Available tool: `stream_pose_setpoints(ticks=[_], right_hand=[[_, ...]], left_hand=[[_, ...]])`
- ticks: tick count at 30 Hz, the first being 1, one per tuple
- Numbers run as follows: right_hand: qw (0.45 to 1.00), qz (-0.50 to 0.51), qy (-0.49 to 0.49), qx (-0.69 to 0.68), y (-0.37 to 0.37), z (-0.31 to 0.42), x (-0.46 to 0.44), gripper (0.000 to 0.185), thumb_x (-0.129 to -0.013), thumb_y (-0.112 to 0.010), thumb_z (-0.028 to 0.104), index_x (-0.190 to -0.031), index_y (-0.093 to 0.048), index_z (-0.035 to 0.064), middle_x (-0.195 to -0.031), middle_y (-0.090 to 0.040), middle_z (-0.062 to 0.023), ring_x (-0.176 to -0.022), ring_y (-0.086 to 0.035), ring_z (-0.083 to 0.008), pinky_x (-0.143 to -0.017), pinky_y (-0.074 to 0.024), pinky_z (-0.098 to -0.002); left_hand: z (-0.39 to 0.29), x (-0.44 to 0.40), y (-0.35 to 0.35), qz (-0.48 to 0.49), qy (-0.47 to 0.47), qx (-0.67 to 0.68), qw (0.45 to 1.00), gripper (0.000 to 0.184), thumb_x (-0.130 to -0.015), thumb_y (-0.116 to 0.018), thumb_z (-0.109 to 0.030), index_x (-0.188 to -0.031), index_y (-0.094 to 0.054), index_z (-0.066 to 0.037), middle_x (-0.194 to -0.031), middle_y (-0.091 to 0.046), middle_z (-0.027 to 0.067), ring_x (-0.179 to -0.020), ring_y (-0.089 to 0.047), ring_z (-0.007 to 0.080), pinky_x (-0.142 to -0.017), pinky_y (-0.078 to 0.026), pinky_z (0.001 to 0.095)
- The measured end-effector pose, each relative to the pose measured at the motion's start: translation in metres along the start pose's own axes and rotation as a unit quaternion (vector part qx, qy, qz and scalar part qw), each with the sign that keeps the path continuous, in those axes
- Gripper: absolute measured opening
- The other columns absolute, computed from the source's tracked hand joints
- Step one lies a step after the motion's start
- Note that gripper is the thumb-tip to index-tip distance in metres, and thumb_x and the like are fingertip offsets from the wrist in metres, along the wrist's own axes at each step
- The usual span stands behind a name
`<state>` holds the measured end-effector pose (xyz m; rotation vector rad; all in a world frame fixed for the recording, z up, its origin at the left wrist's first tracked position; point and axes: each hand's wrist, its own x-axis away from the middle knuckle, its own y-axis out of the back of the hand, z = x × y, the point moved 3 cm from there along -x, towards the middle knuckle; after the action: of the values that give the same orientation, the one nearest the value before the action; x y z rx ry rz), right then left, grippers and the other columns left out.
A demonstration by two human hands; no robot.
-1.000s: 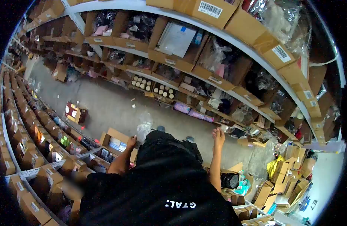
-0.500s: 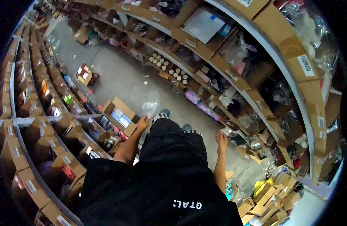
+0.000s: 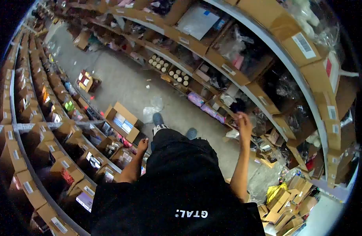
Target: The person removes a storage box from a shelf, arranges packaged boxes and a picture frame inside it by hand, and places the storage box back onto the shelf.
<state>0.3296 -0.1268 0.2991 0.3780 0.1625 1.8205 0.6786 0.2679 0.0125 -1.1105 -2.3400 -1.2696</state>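
My left hand [image 3: 143,145] is low beside my left thigh, its fingers curled closed. A small pale spot shows at its fingertips; I cannot tell what it is. Just beyond it stands an open cardboard box [image 3: 132,116] with blue-and-white packs [image 3: 123,123] inside. My right hand [image 3: 244,125] is raised out to the right, fingers loosely bent and apart, with nothing visible in it. It is nearest the lower right shelf bins, in front of a dark item [image 3: 238,105]; I cannot tell whether they touch.
Shelves of labelled cardboard bins [image 3: 69,165] line the left, and more bins [image 3: 263,101] the right. Clear plastic bags [image 3: 152,110] lie on the concrete floor [image 3: 122,74] by my foot. Farther along sits a small box [image 3: 86,81]. Flattened cardboard [image 3: 281,204] is piled at lower right.
My right hand has risen and moved forward toward the right shelves. My left hand has drawn back a little toward my body. My left foot shows farther forward, and the view has shifted.
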Motion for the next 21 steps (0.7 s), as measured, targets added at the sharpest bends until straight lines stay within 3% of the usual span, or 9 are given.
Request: stream_pose_setpoints(ticks=[1, 3, 6, 9, 13, 15, 17, 20, 21], right_hand=[[0.997, -0.010, 0.047, 0.057, 0.002, 0.043, 0.001, 0.026, -0.090, -0.051, 0.019, -0.106, -0.058, -0.0001, -0.098, -0.062, -0.0071, -0.087, -0.058, -0.0145, -0.082, -0.0439, -0.0282], [0.997, -0.046, 0.053, 0.029, 0.013, 0.091, 0.002, 0.029, -0.089, -0.053, 0.025, -0.105, -0.061, 0.0016, -0.100, -0.062, -0.0069, -0.094, -0.056, -0.0152, -0.085, -0.0413, -0.0276], [0.985, -0.090, 0.142, 0.029, 0.023, 0.162, 0.014, 0.025, -0.089, -0.053, 0.020, -0.105, -0.061, 0.0028, -0.102, -0.061, -0.0064, -0.095, -0.055, -0.0146, -0.086, -0.0403, -0.0272], [0.977, -0.122, 0.175, 0.012, 0.013, 0.238, 0.038, 0.023, -0.090, -0.048, 0.014, -0.103, -0.058, -0.0009, -0.100, -0.062, -0.0106, -0.095, -0.058, -0.0176, -0.090, -0.0410, -0.0292], [0.943, -0.100, 0.314, 0.052, -0.013, 0.306, 0.055, 0.024, -0.085, -0.049, 0.012, -0.101, -0.060, -0.0021, -0.101, -0.061, -0.0127, -0.095, -0.057, -0.0208, -0.088, -0.0411, -0.0322], [0.923, -0.078, 0.375, 0.037, -0.042, 0.341, 0.064, 0.033, -0.083, -0.050, 0.024, -0.098, -0.058, -0.0044, -0.098, -0.060, -0.0181, -0.096, -0.058, -0.0268, -0.089, -0.0420, -0.0367], [0.884, 0.010, 0.467, -0.032, -0.065, 0.368, 0.067, 0.034, -0.089, -0.041, 0.019, -0.109, -0.052, -0.0057, -0.109, -0.053, -0.0220, -0.104, -0.053, -0.0346, -0.092, -0.0401, -0.0449], [0.845, 0.079, 0.523, -0.077, -0.081, 0.404, 0.061, 0.046, -0.089, -0.040, 0.032, -0.114, -0.048, -0.0059, -0.116, -0.049, -0.0257, -0.113, -0.046, -0.0374, -0.095, -0.0357, -0.0476], [0.851, -0.050, 0.522, -0.028, -0.090, 0.420, 0.064, 0.053, -0.088, -0.037, 0.043, -0.125, -0.040, 0.0046, -0.127, -0.039, -0.0256, -0.119, -0.039, -0.0382, -0.098, -0.0308, -0.0510]], left_hand=[[0.001, -0.003, 0.002, 0.032, 0.005, 0.016, 0.999, 0.046, -0.085, -0.054, -0.041, -0.097, -0.060, 0.003, -0.088, -0.064, 0.0211, -0.084, -0.062, 0.0311, -0.077, -0.046, 0.0368], [0.008, -0.009, 0.004, -0.005, -0.033, -0.016, 0.999, 0.046, -0.085, -0.054, -0.040, -0.099, -0.060, 0.003, -0.087, -0.063, 0.0213, -0.085, -0.062, 0.0305, -0.077, -0.046, 0.0360], [0.045, -0.050, -0.001, 0.063, -0.040, 0.064, 0.995, 0.045, -0.086, -0.053, -0.039, -0.098, -0.060, 0.003, -0.086, -0.063, 0.0217, -0.085, -0.061, 0.0312, -0.077, -0.046, 0.0367], [0.035, -0.073, 0.016, 0.041, -0.091, 0.015, 0.995, 0.045, -0.086, -0.053, -0.039, -0.096, -0.061, 0.004, -0.086, -0.063, 0.0207, -0.084, -0.061, 0.0305, -0.076, -0.046, 0.0370], [0.025, -0.107, 0.035, 0.114, -0.013, 0.004, 0.993, 0.044, -0.086, -0.053, -0.037, -0.096, -0.060, 0.005, -0.088, -0.064, 0.0211, -0.085, -0.061, 0.0307, -0.076, -0.046, 0.0371], [0.036, -0.134, 0.036, 0.102, -0.030, 0.015, 0.994, 0.042, -0.087, -0.053, -0.036, -0.096, -0.060, 0.004, -0.089, -0.064, 0.0211, -0.086, -0.061, 0.0308, -0.077, -0.046, 0.0372], [0.038, -0.148, 0.041, 0.091, -0.049, 0.026, 0.994, 0.041, -0.087, -0.053, -0.035, -0.097, -0.060, 0.003, -0.089, -0.064, 0.0211, -0.086, -0.061, 0.0310, -0.077, -0.046, 0.0373], [0.032, -0.163, 0.053, 0.053, -0.078, 0.089, 0.992, 0.038, -0.088, -0.053, -0.033, -0.097, -0.060, 0.003, -0.089, -0.064, 0.0202, -0.085, -0.061, 0.0308, -0.077, -0.046, 0.0369], [0.032, -0.164, 0.062, 0.049, -0.076, 0.095, 0.991, 0.038, -0.088, -0.053, -0.033, -0.097, -0.060, 0.003, -0.089, -0.064, 0.0202, -0.085, -0.061, 0.0308, -0.077, -0.046, 0.0369]])
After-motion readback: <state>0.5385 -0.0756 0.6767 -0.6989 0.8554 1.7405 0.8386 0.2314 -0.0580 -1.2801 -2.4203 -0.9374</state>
